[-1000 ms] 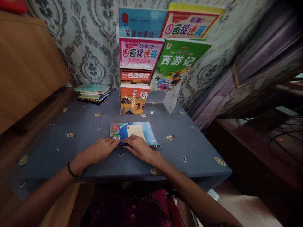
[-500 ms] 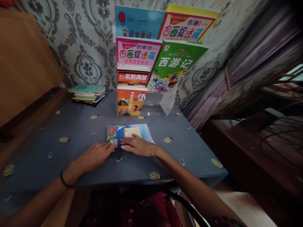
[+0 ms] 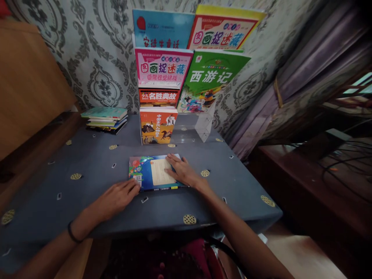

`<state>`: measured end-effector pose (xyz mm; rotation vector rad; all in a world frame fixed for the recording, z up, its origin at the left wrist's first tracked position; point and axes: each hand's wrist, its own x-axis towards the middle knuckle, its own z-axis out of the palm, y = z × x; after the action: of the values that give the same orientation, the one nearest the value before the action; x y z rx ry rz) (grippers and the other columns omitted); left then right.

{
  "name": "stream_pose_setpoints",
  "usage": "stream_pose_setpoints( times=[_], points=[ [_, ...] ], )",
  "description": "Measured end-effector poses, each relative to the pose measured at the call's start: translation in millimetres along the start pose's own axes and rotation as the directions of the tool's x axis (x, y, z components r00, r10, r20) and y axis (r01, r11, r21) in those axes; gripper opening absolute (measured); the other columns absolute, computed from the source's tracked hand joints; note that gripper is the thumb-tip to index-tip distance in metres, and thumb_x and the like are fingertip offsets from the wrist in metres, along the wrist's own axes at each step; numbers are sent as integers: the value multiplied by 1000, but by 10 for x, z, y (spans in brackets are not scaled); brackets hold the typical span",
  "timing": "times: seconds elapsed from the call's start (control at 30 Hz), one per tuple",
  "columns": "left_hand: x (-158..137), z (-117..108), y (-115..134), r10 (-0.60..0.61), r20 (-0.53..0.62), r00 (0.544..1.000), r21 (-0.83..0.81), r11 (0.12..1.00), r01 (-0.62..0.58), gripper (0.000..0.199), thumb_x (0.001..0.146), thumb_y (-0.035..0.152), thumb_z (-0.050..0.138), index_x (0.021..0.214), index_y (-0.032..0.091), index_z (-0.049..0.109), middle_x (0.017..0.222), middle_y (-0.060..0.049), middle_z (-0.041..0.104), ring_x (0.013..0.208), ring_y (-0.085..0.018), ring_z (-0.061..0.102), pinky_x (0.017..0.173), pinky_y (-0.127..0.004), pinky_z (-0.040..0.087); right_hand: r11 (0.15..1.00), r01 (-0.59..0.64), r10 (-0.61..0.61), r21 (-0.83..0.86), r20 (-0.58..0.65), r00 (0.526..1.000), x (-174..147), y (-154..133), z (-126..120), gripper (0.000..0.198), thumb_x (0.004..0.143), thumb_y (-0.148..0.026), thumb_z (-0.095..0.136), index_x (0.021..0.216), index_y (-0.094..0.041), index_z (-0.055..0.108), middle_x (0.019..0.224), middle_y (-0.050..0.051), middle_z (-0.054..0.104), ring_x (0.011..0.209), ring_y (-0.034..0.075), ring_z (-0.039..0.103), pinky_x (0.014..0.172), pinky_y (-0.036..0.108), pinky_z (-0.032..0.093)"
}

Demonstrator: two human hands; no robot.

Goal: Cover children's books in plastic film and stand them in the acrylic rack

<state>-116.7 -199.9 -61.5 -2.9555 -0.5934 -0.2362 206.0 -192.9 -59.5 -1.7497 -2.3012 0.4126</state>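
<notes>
A blue book lies flat on the cloth-covered table, with a cream text panel and colourful pictures at its left end. My left hand is closed at the near left corner of the book, fingertips over its edge; the thumb is hard to make out. Across the right part of the cover rests my right hand, its fingers stretched out flat towards the far edge. The spine side of the book faces me.
Behind the book stands a clear acrylic rack holding several books, among them a green book and an orange book. A stack of books lies at the back left. Wooden furniture flanks the table's left side.
My right hand has slid right and away from me across the cover, uncovering the cream panel and the spine. My left hand stays at the near left corner.
</notes>
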Motion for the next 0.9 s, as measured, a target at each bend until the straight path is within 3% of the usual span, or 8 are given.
stream_pose_setpoints(
  times=[0.17, 0.3, 0.53, 0.63, 0.8, 0.9],
  points=[
    [13, -39, 87, -28, -14, 1000, 51, 998, 29, 36, 107, 31, 32, 131, 14, 54, 126, -17, 67, 118, -29, 65, 90, -43, 59, 1000, -4, 5, 7, -14, 1000, -30, -20, 42, 56, 101, -41, 47, 152, -18, 42, 159, 17, 37, 149, 32, 32, 118, 64, 26],
    [96, -95, 75, -118, 3, 993, -25, 993, 118, 38, 106, 42, 35, 122, 18, 58, 123, -12, 68, 111, -25, 66, 87, -40, 60, 1000, 8, -8, -2, -40, 999, -31, 13, 66, 56, 100, -42, 47, 151, -17, 42, 159, 17, 38, 149, 32, 32, 117, 64, 28],
    [445, 87, -254, -291, -2, 957, -12, 957, 291, 37, 101, 17, 35, 132, 18, 55, 137, -13, 58, 122, -25, 56, 99, -44, 52, 1000, 17, -17, -13, -52, 999, -39, 8, 78, 56, 101, -43, 45, 151, -18, 43, 159, 17, 39, 148, 32, 34, 116, 65, 28],
    [639, 44, -355, -355, 50, 934, 28, 935, 354, 34, 100, 18, 41, 131, 15, 57, 129, -14, 62, 118, -26, 58, 97, -42, 52, 1000, 7, -8, -24, -45, 999, -44, -17, 65, 55, 101, -41, 44, 151, -16, 43, 159, 17, 38, 148, 32, 34, 117, 64, 28],
    [898, -174, -280, -426, 171, 888, 159, 902, 402, 25, 101, 24, 46, 112, 12, 65, 108, -15, 65, 104, -27, 63, 88, -41, 52, 999, 5, -6, -34, -41, 999, -44, -14, 79, 57, 101, -44, 44, 151, -17, 42, 158, 17, 39, 149, 32, 32, 117, 63, 28],
    [1026, -178, -181, -426, 155, 891, 197, 897, 395, 26, 101, 21, 44, 109, 12, 66, 108, -16, 65, 104, -29, 63, 90, -44, 50, 999, 12, -13, -36, -47, 999, -44, -8, 95, 57, 101, -44, 44, 152, -17, 42, 158, 17, 39, 149, 32, 32, 118, 62, 28]
  ],
)
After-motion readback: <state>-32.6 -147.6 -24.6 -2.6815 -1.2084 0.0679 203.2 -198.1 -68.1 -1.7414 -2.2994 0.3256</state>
